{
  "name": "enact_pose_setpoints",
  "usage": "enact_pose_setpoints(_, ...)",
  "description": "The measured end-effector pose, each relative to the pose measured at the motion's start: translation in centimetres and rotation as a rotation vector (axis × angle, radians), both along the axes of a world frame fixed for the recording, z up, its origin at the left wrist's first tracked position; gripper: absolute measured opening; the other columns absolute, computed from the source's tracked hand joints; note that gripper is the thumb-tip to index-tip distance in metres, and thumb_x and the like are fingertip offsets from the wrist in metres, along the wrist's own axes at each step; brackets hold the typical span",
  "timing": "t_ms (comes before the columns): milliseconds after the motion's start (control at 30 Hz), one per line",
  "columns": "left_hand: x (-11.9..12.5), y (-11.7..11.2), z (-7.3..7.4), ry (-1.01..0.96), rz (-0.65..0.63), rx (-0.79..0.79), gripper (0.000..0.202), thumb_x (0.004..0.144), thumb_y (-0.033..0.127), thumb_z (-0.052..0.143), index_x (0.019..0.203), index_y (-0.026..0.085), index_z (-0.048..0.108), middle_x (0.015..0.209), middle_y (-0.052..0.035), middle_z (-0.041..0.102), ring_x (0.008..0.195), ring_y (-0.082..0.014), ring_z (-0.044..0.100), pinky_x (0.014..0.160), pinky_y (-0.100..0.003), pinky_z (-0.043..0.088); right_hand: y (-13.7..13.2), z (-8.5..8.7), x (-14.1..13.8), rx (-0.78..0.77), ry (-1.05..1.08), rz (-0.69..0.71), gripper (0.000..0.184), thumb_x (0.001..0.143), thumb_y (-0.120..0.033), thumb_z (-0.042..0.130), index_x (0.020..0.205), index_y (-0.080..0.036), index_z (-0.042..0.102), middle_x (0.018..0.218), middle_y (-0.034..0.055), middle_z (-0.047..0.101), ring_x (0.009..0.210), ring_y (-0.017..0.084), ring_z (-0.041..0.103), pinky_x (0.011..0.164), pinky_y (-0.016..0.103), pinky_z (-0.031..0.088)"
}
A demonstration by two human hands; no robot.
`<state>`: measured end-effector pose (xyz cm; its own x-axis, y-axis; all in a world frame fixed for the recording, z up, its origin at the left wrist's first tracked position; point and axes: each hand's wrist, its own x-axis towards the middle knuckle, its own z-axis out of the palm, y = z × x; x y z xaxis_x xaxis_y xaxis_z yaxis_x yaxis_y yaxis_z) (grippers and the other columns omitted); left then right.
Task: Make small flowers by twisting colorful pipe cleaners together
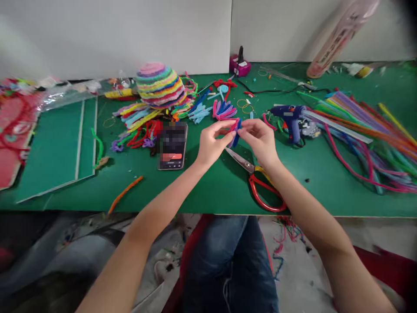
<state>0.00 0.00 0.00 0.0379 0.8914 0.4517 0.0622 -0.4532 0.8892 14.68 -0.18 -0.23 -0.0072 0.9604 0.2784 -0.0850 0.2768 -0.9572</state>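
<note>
My left hand (213,141) pinches a small bunch of pink, purple and blue pipe cleaners (235,134) just above the table. From the other side, the fingers of my right hand (260,138) close on the blue part of the same bunch. Below my hands lie scissors (248,167) with red and yellow handles, partly covered by my right forearm. Just beyond my fingers rests another looped cluster of pink and blue pipe cleaners (224,109). To the left of my left hand a phone (173,145) lies face up.
A striped, rainbow-coloured dome (159,84) stands at the back left. On the right are a blue glue gun (292,119) and a spread of long pipe cleaners (374,130). An orange pipe cleaner (125,194) lies near the front edge. A tall bottle (340,39) leans at the back right.
</note>
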Motion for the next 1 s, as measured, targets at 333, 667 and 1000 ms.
enact_pose_setpoints(333,0.06,-0.21,-0.07,-0.084,-0.065,-0.125,0.021,0.074,0.022,0.069,0.094,0.020,0.069,0.100,-0.0038,0.073,0.094,-0.0171,0.068,0.078,-0.029,0.057,-0.14,0.24,-0.18,-0.032,-0.025,0.000,0.022,0.067,-0.032,0.074,0.082,-0.024,0.060,0.072,-0.0036,0.061,0.064,0.010,0.055,0.062,0.027,0.047)
enact_pose_setpoints(667,0.07,-0.33,0.13,-0.080,-0.044,-0.155,0.021,0.073,0.023,0.070,0.093,0.019,0.069,0.099,-0.0040,0.073,0.090,-0.0172,0.068,0.079,-0.032,0.057,-0.31,0.58,-0.20,-0.047,-0.001,-0.007,0.016,0.069,-0.021,0.071,0.082,-0.022,0.061,0.070,-0.0037,0.060,0.061,0.009,0.053,0.059,0.025,0.044)
enact_pose_setpoints(1000,0.18,-0.40,0.28,-0.111,-0.061,-0.183,0.020,0.073,0.021,0.069,0.093,0.019,0.070,0.099,-0.0042,0.073,0.093,-0.0175,0.068,0.084,-0.034,0.056,-0.29,0.53,-0.15,-0.037,-0.064,-0.025,0.016,0.070,-0.023,0.070,0.083,-0.022,0.061,0.069,-0.0038,0.060,0.059,0.009,0.052,0.059,0.026,0.045)
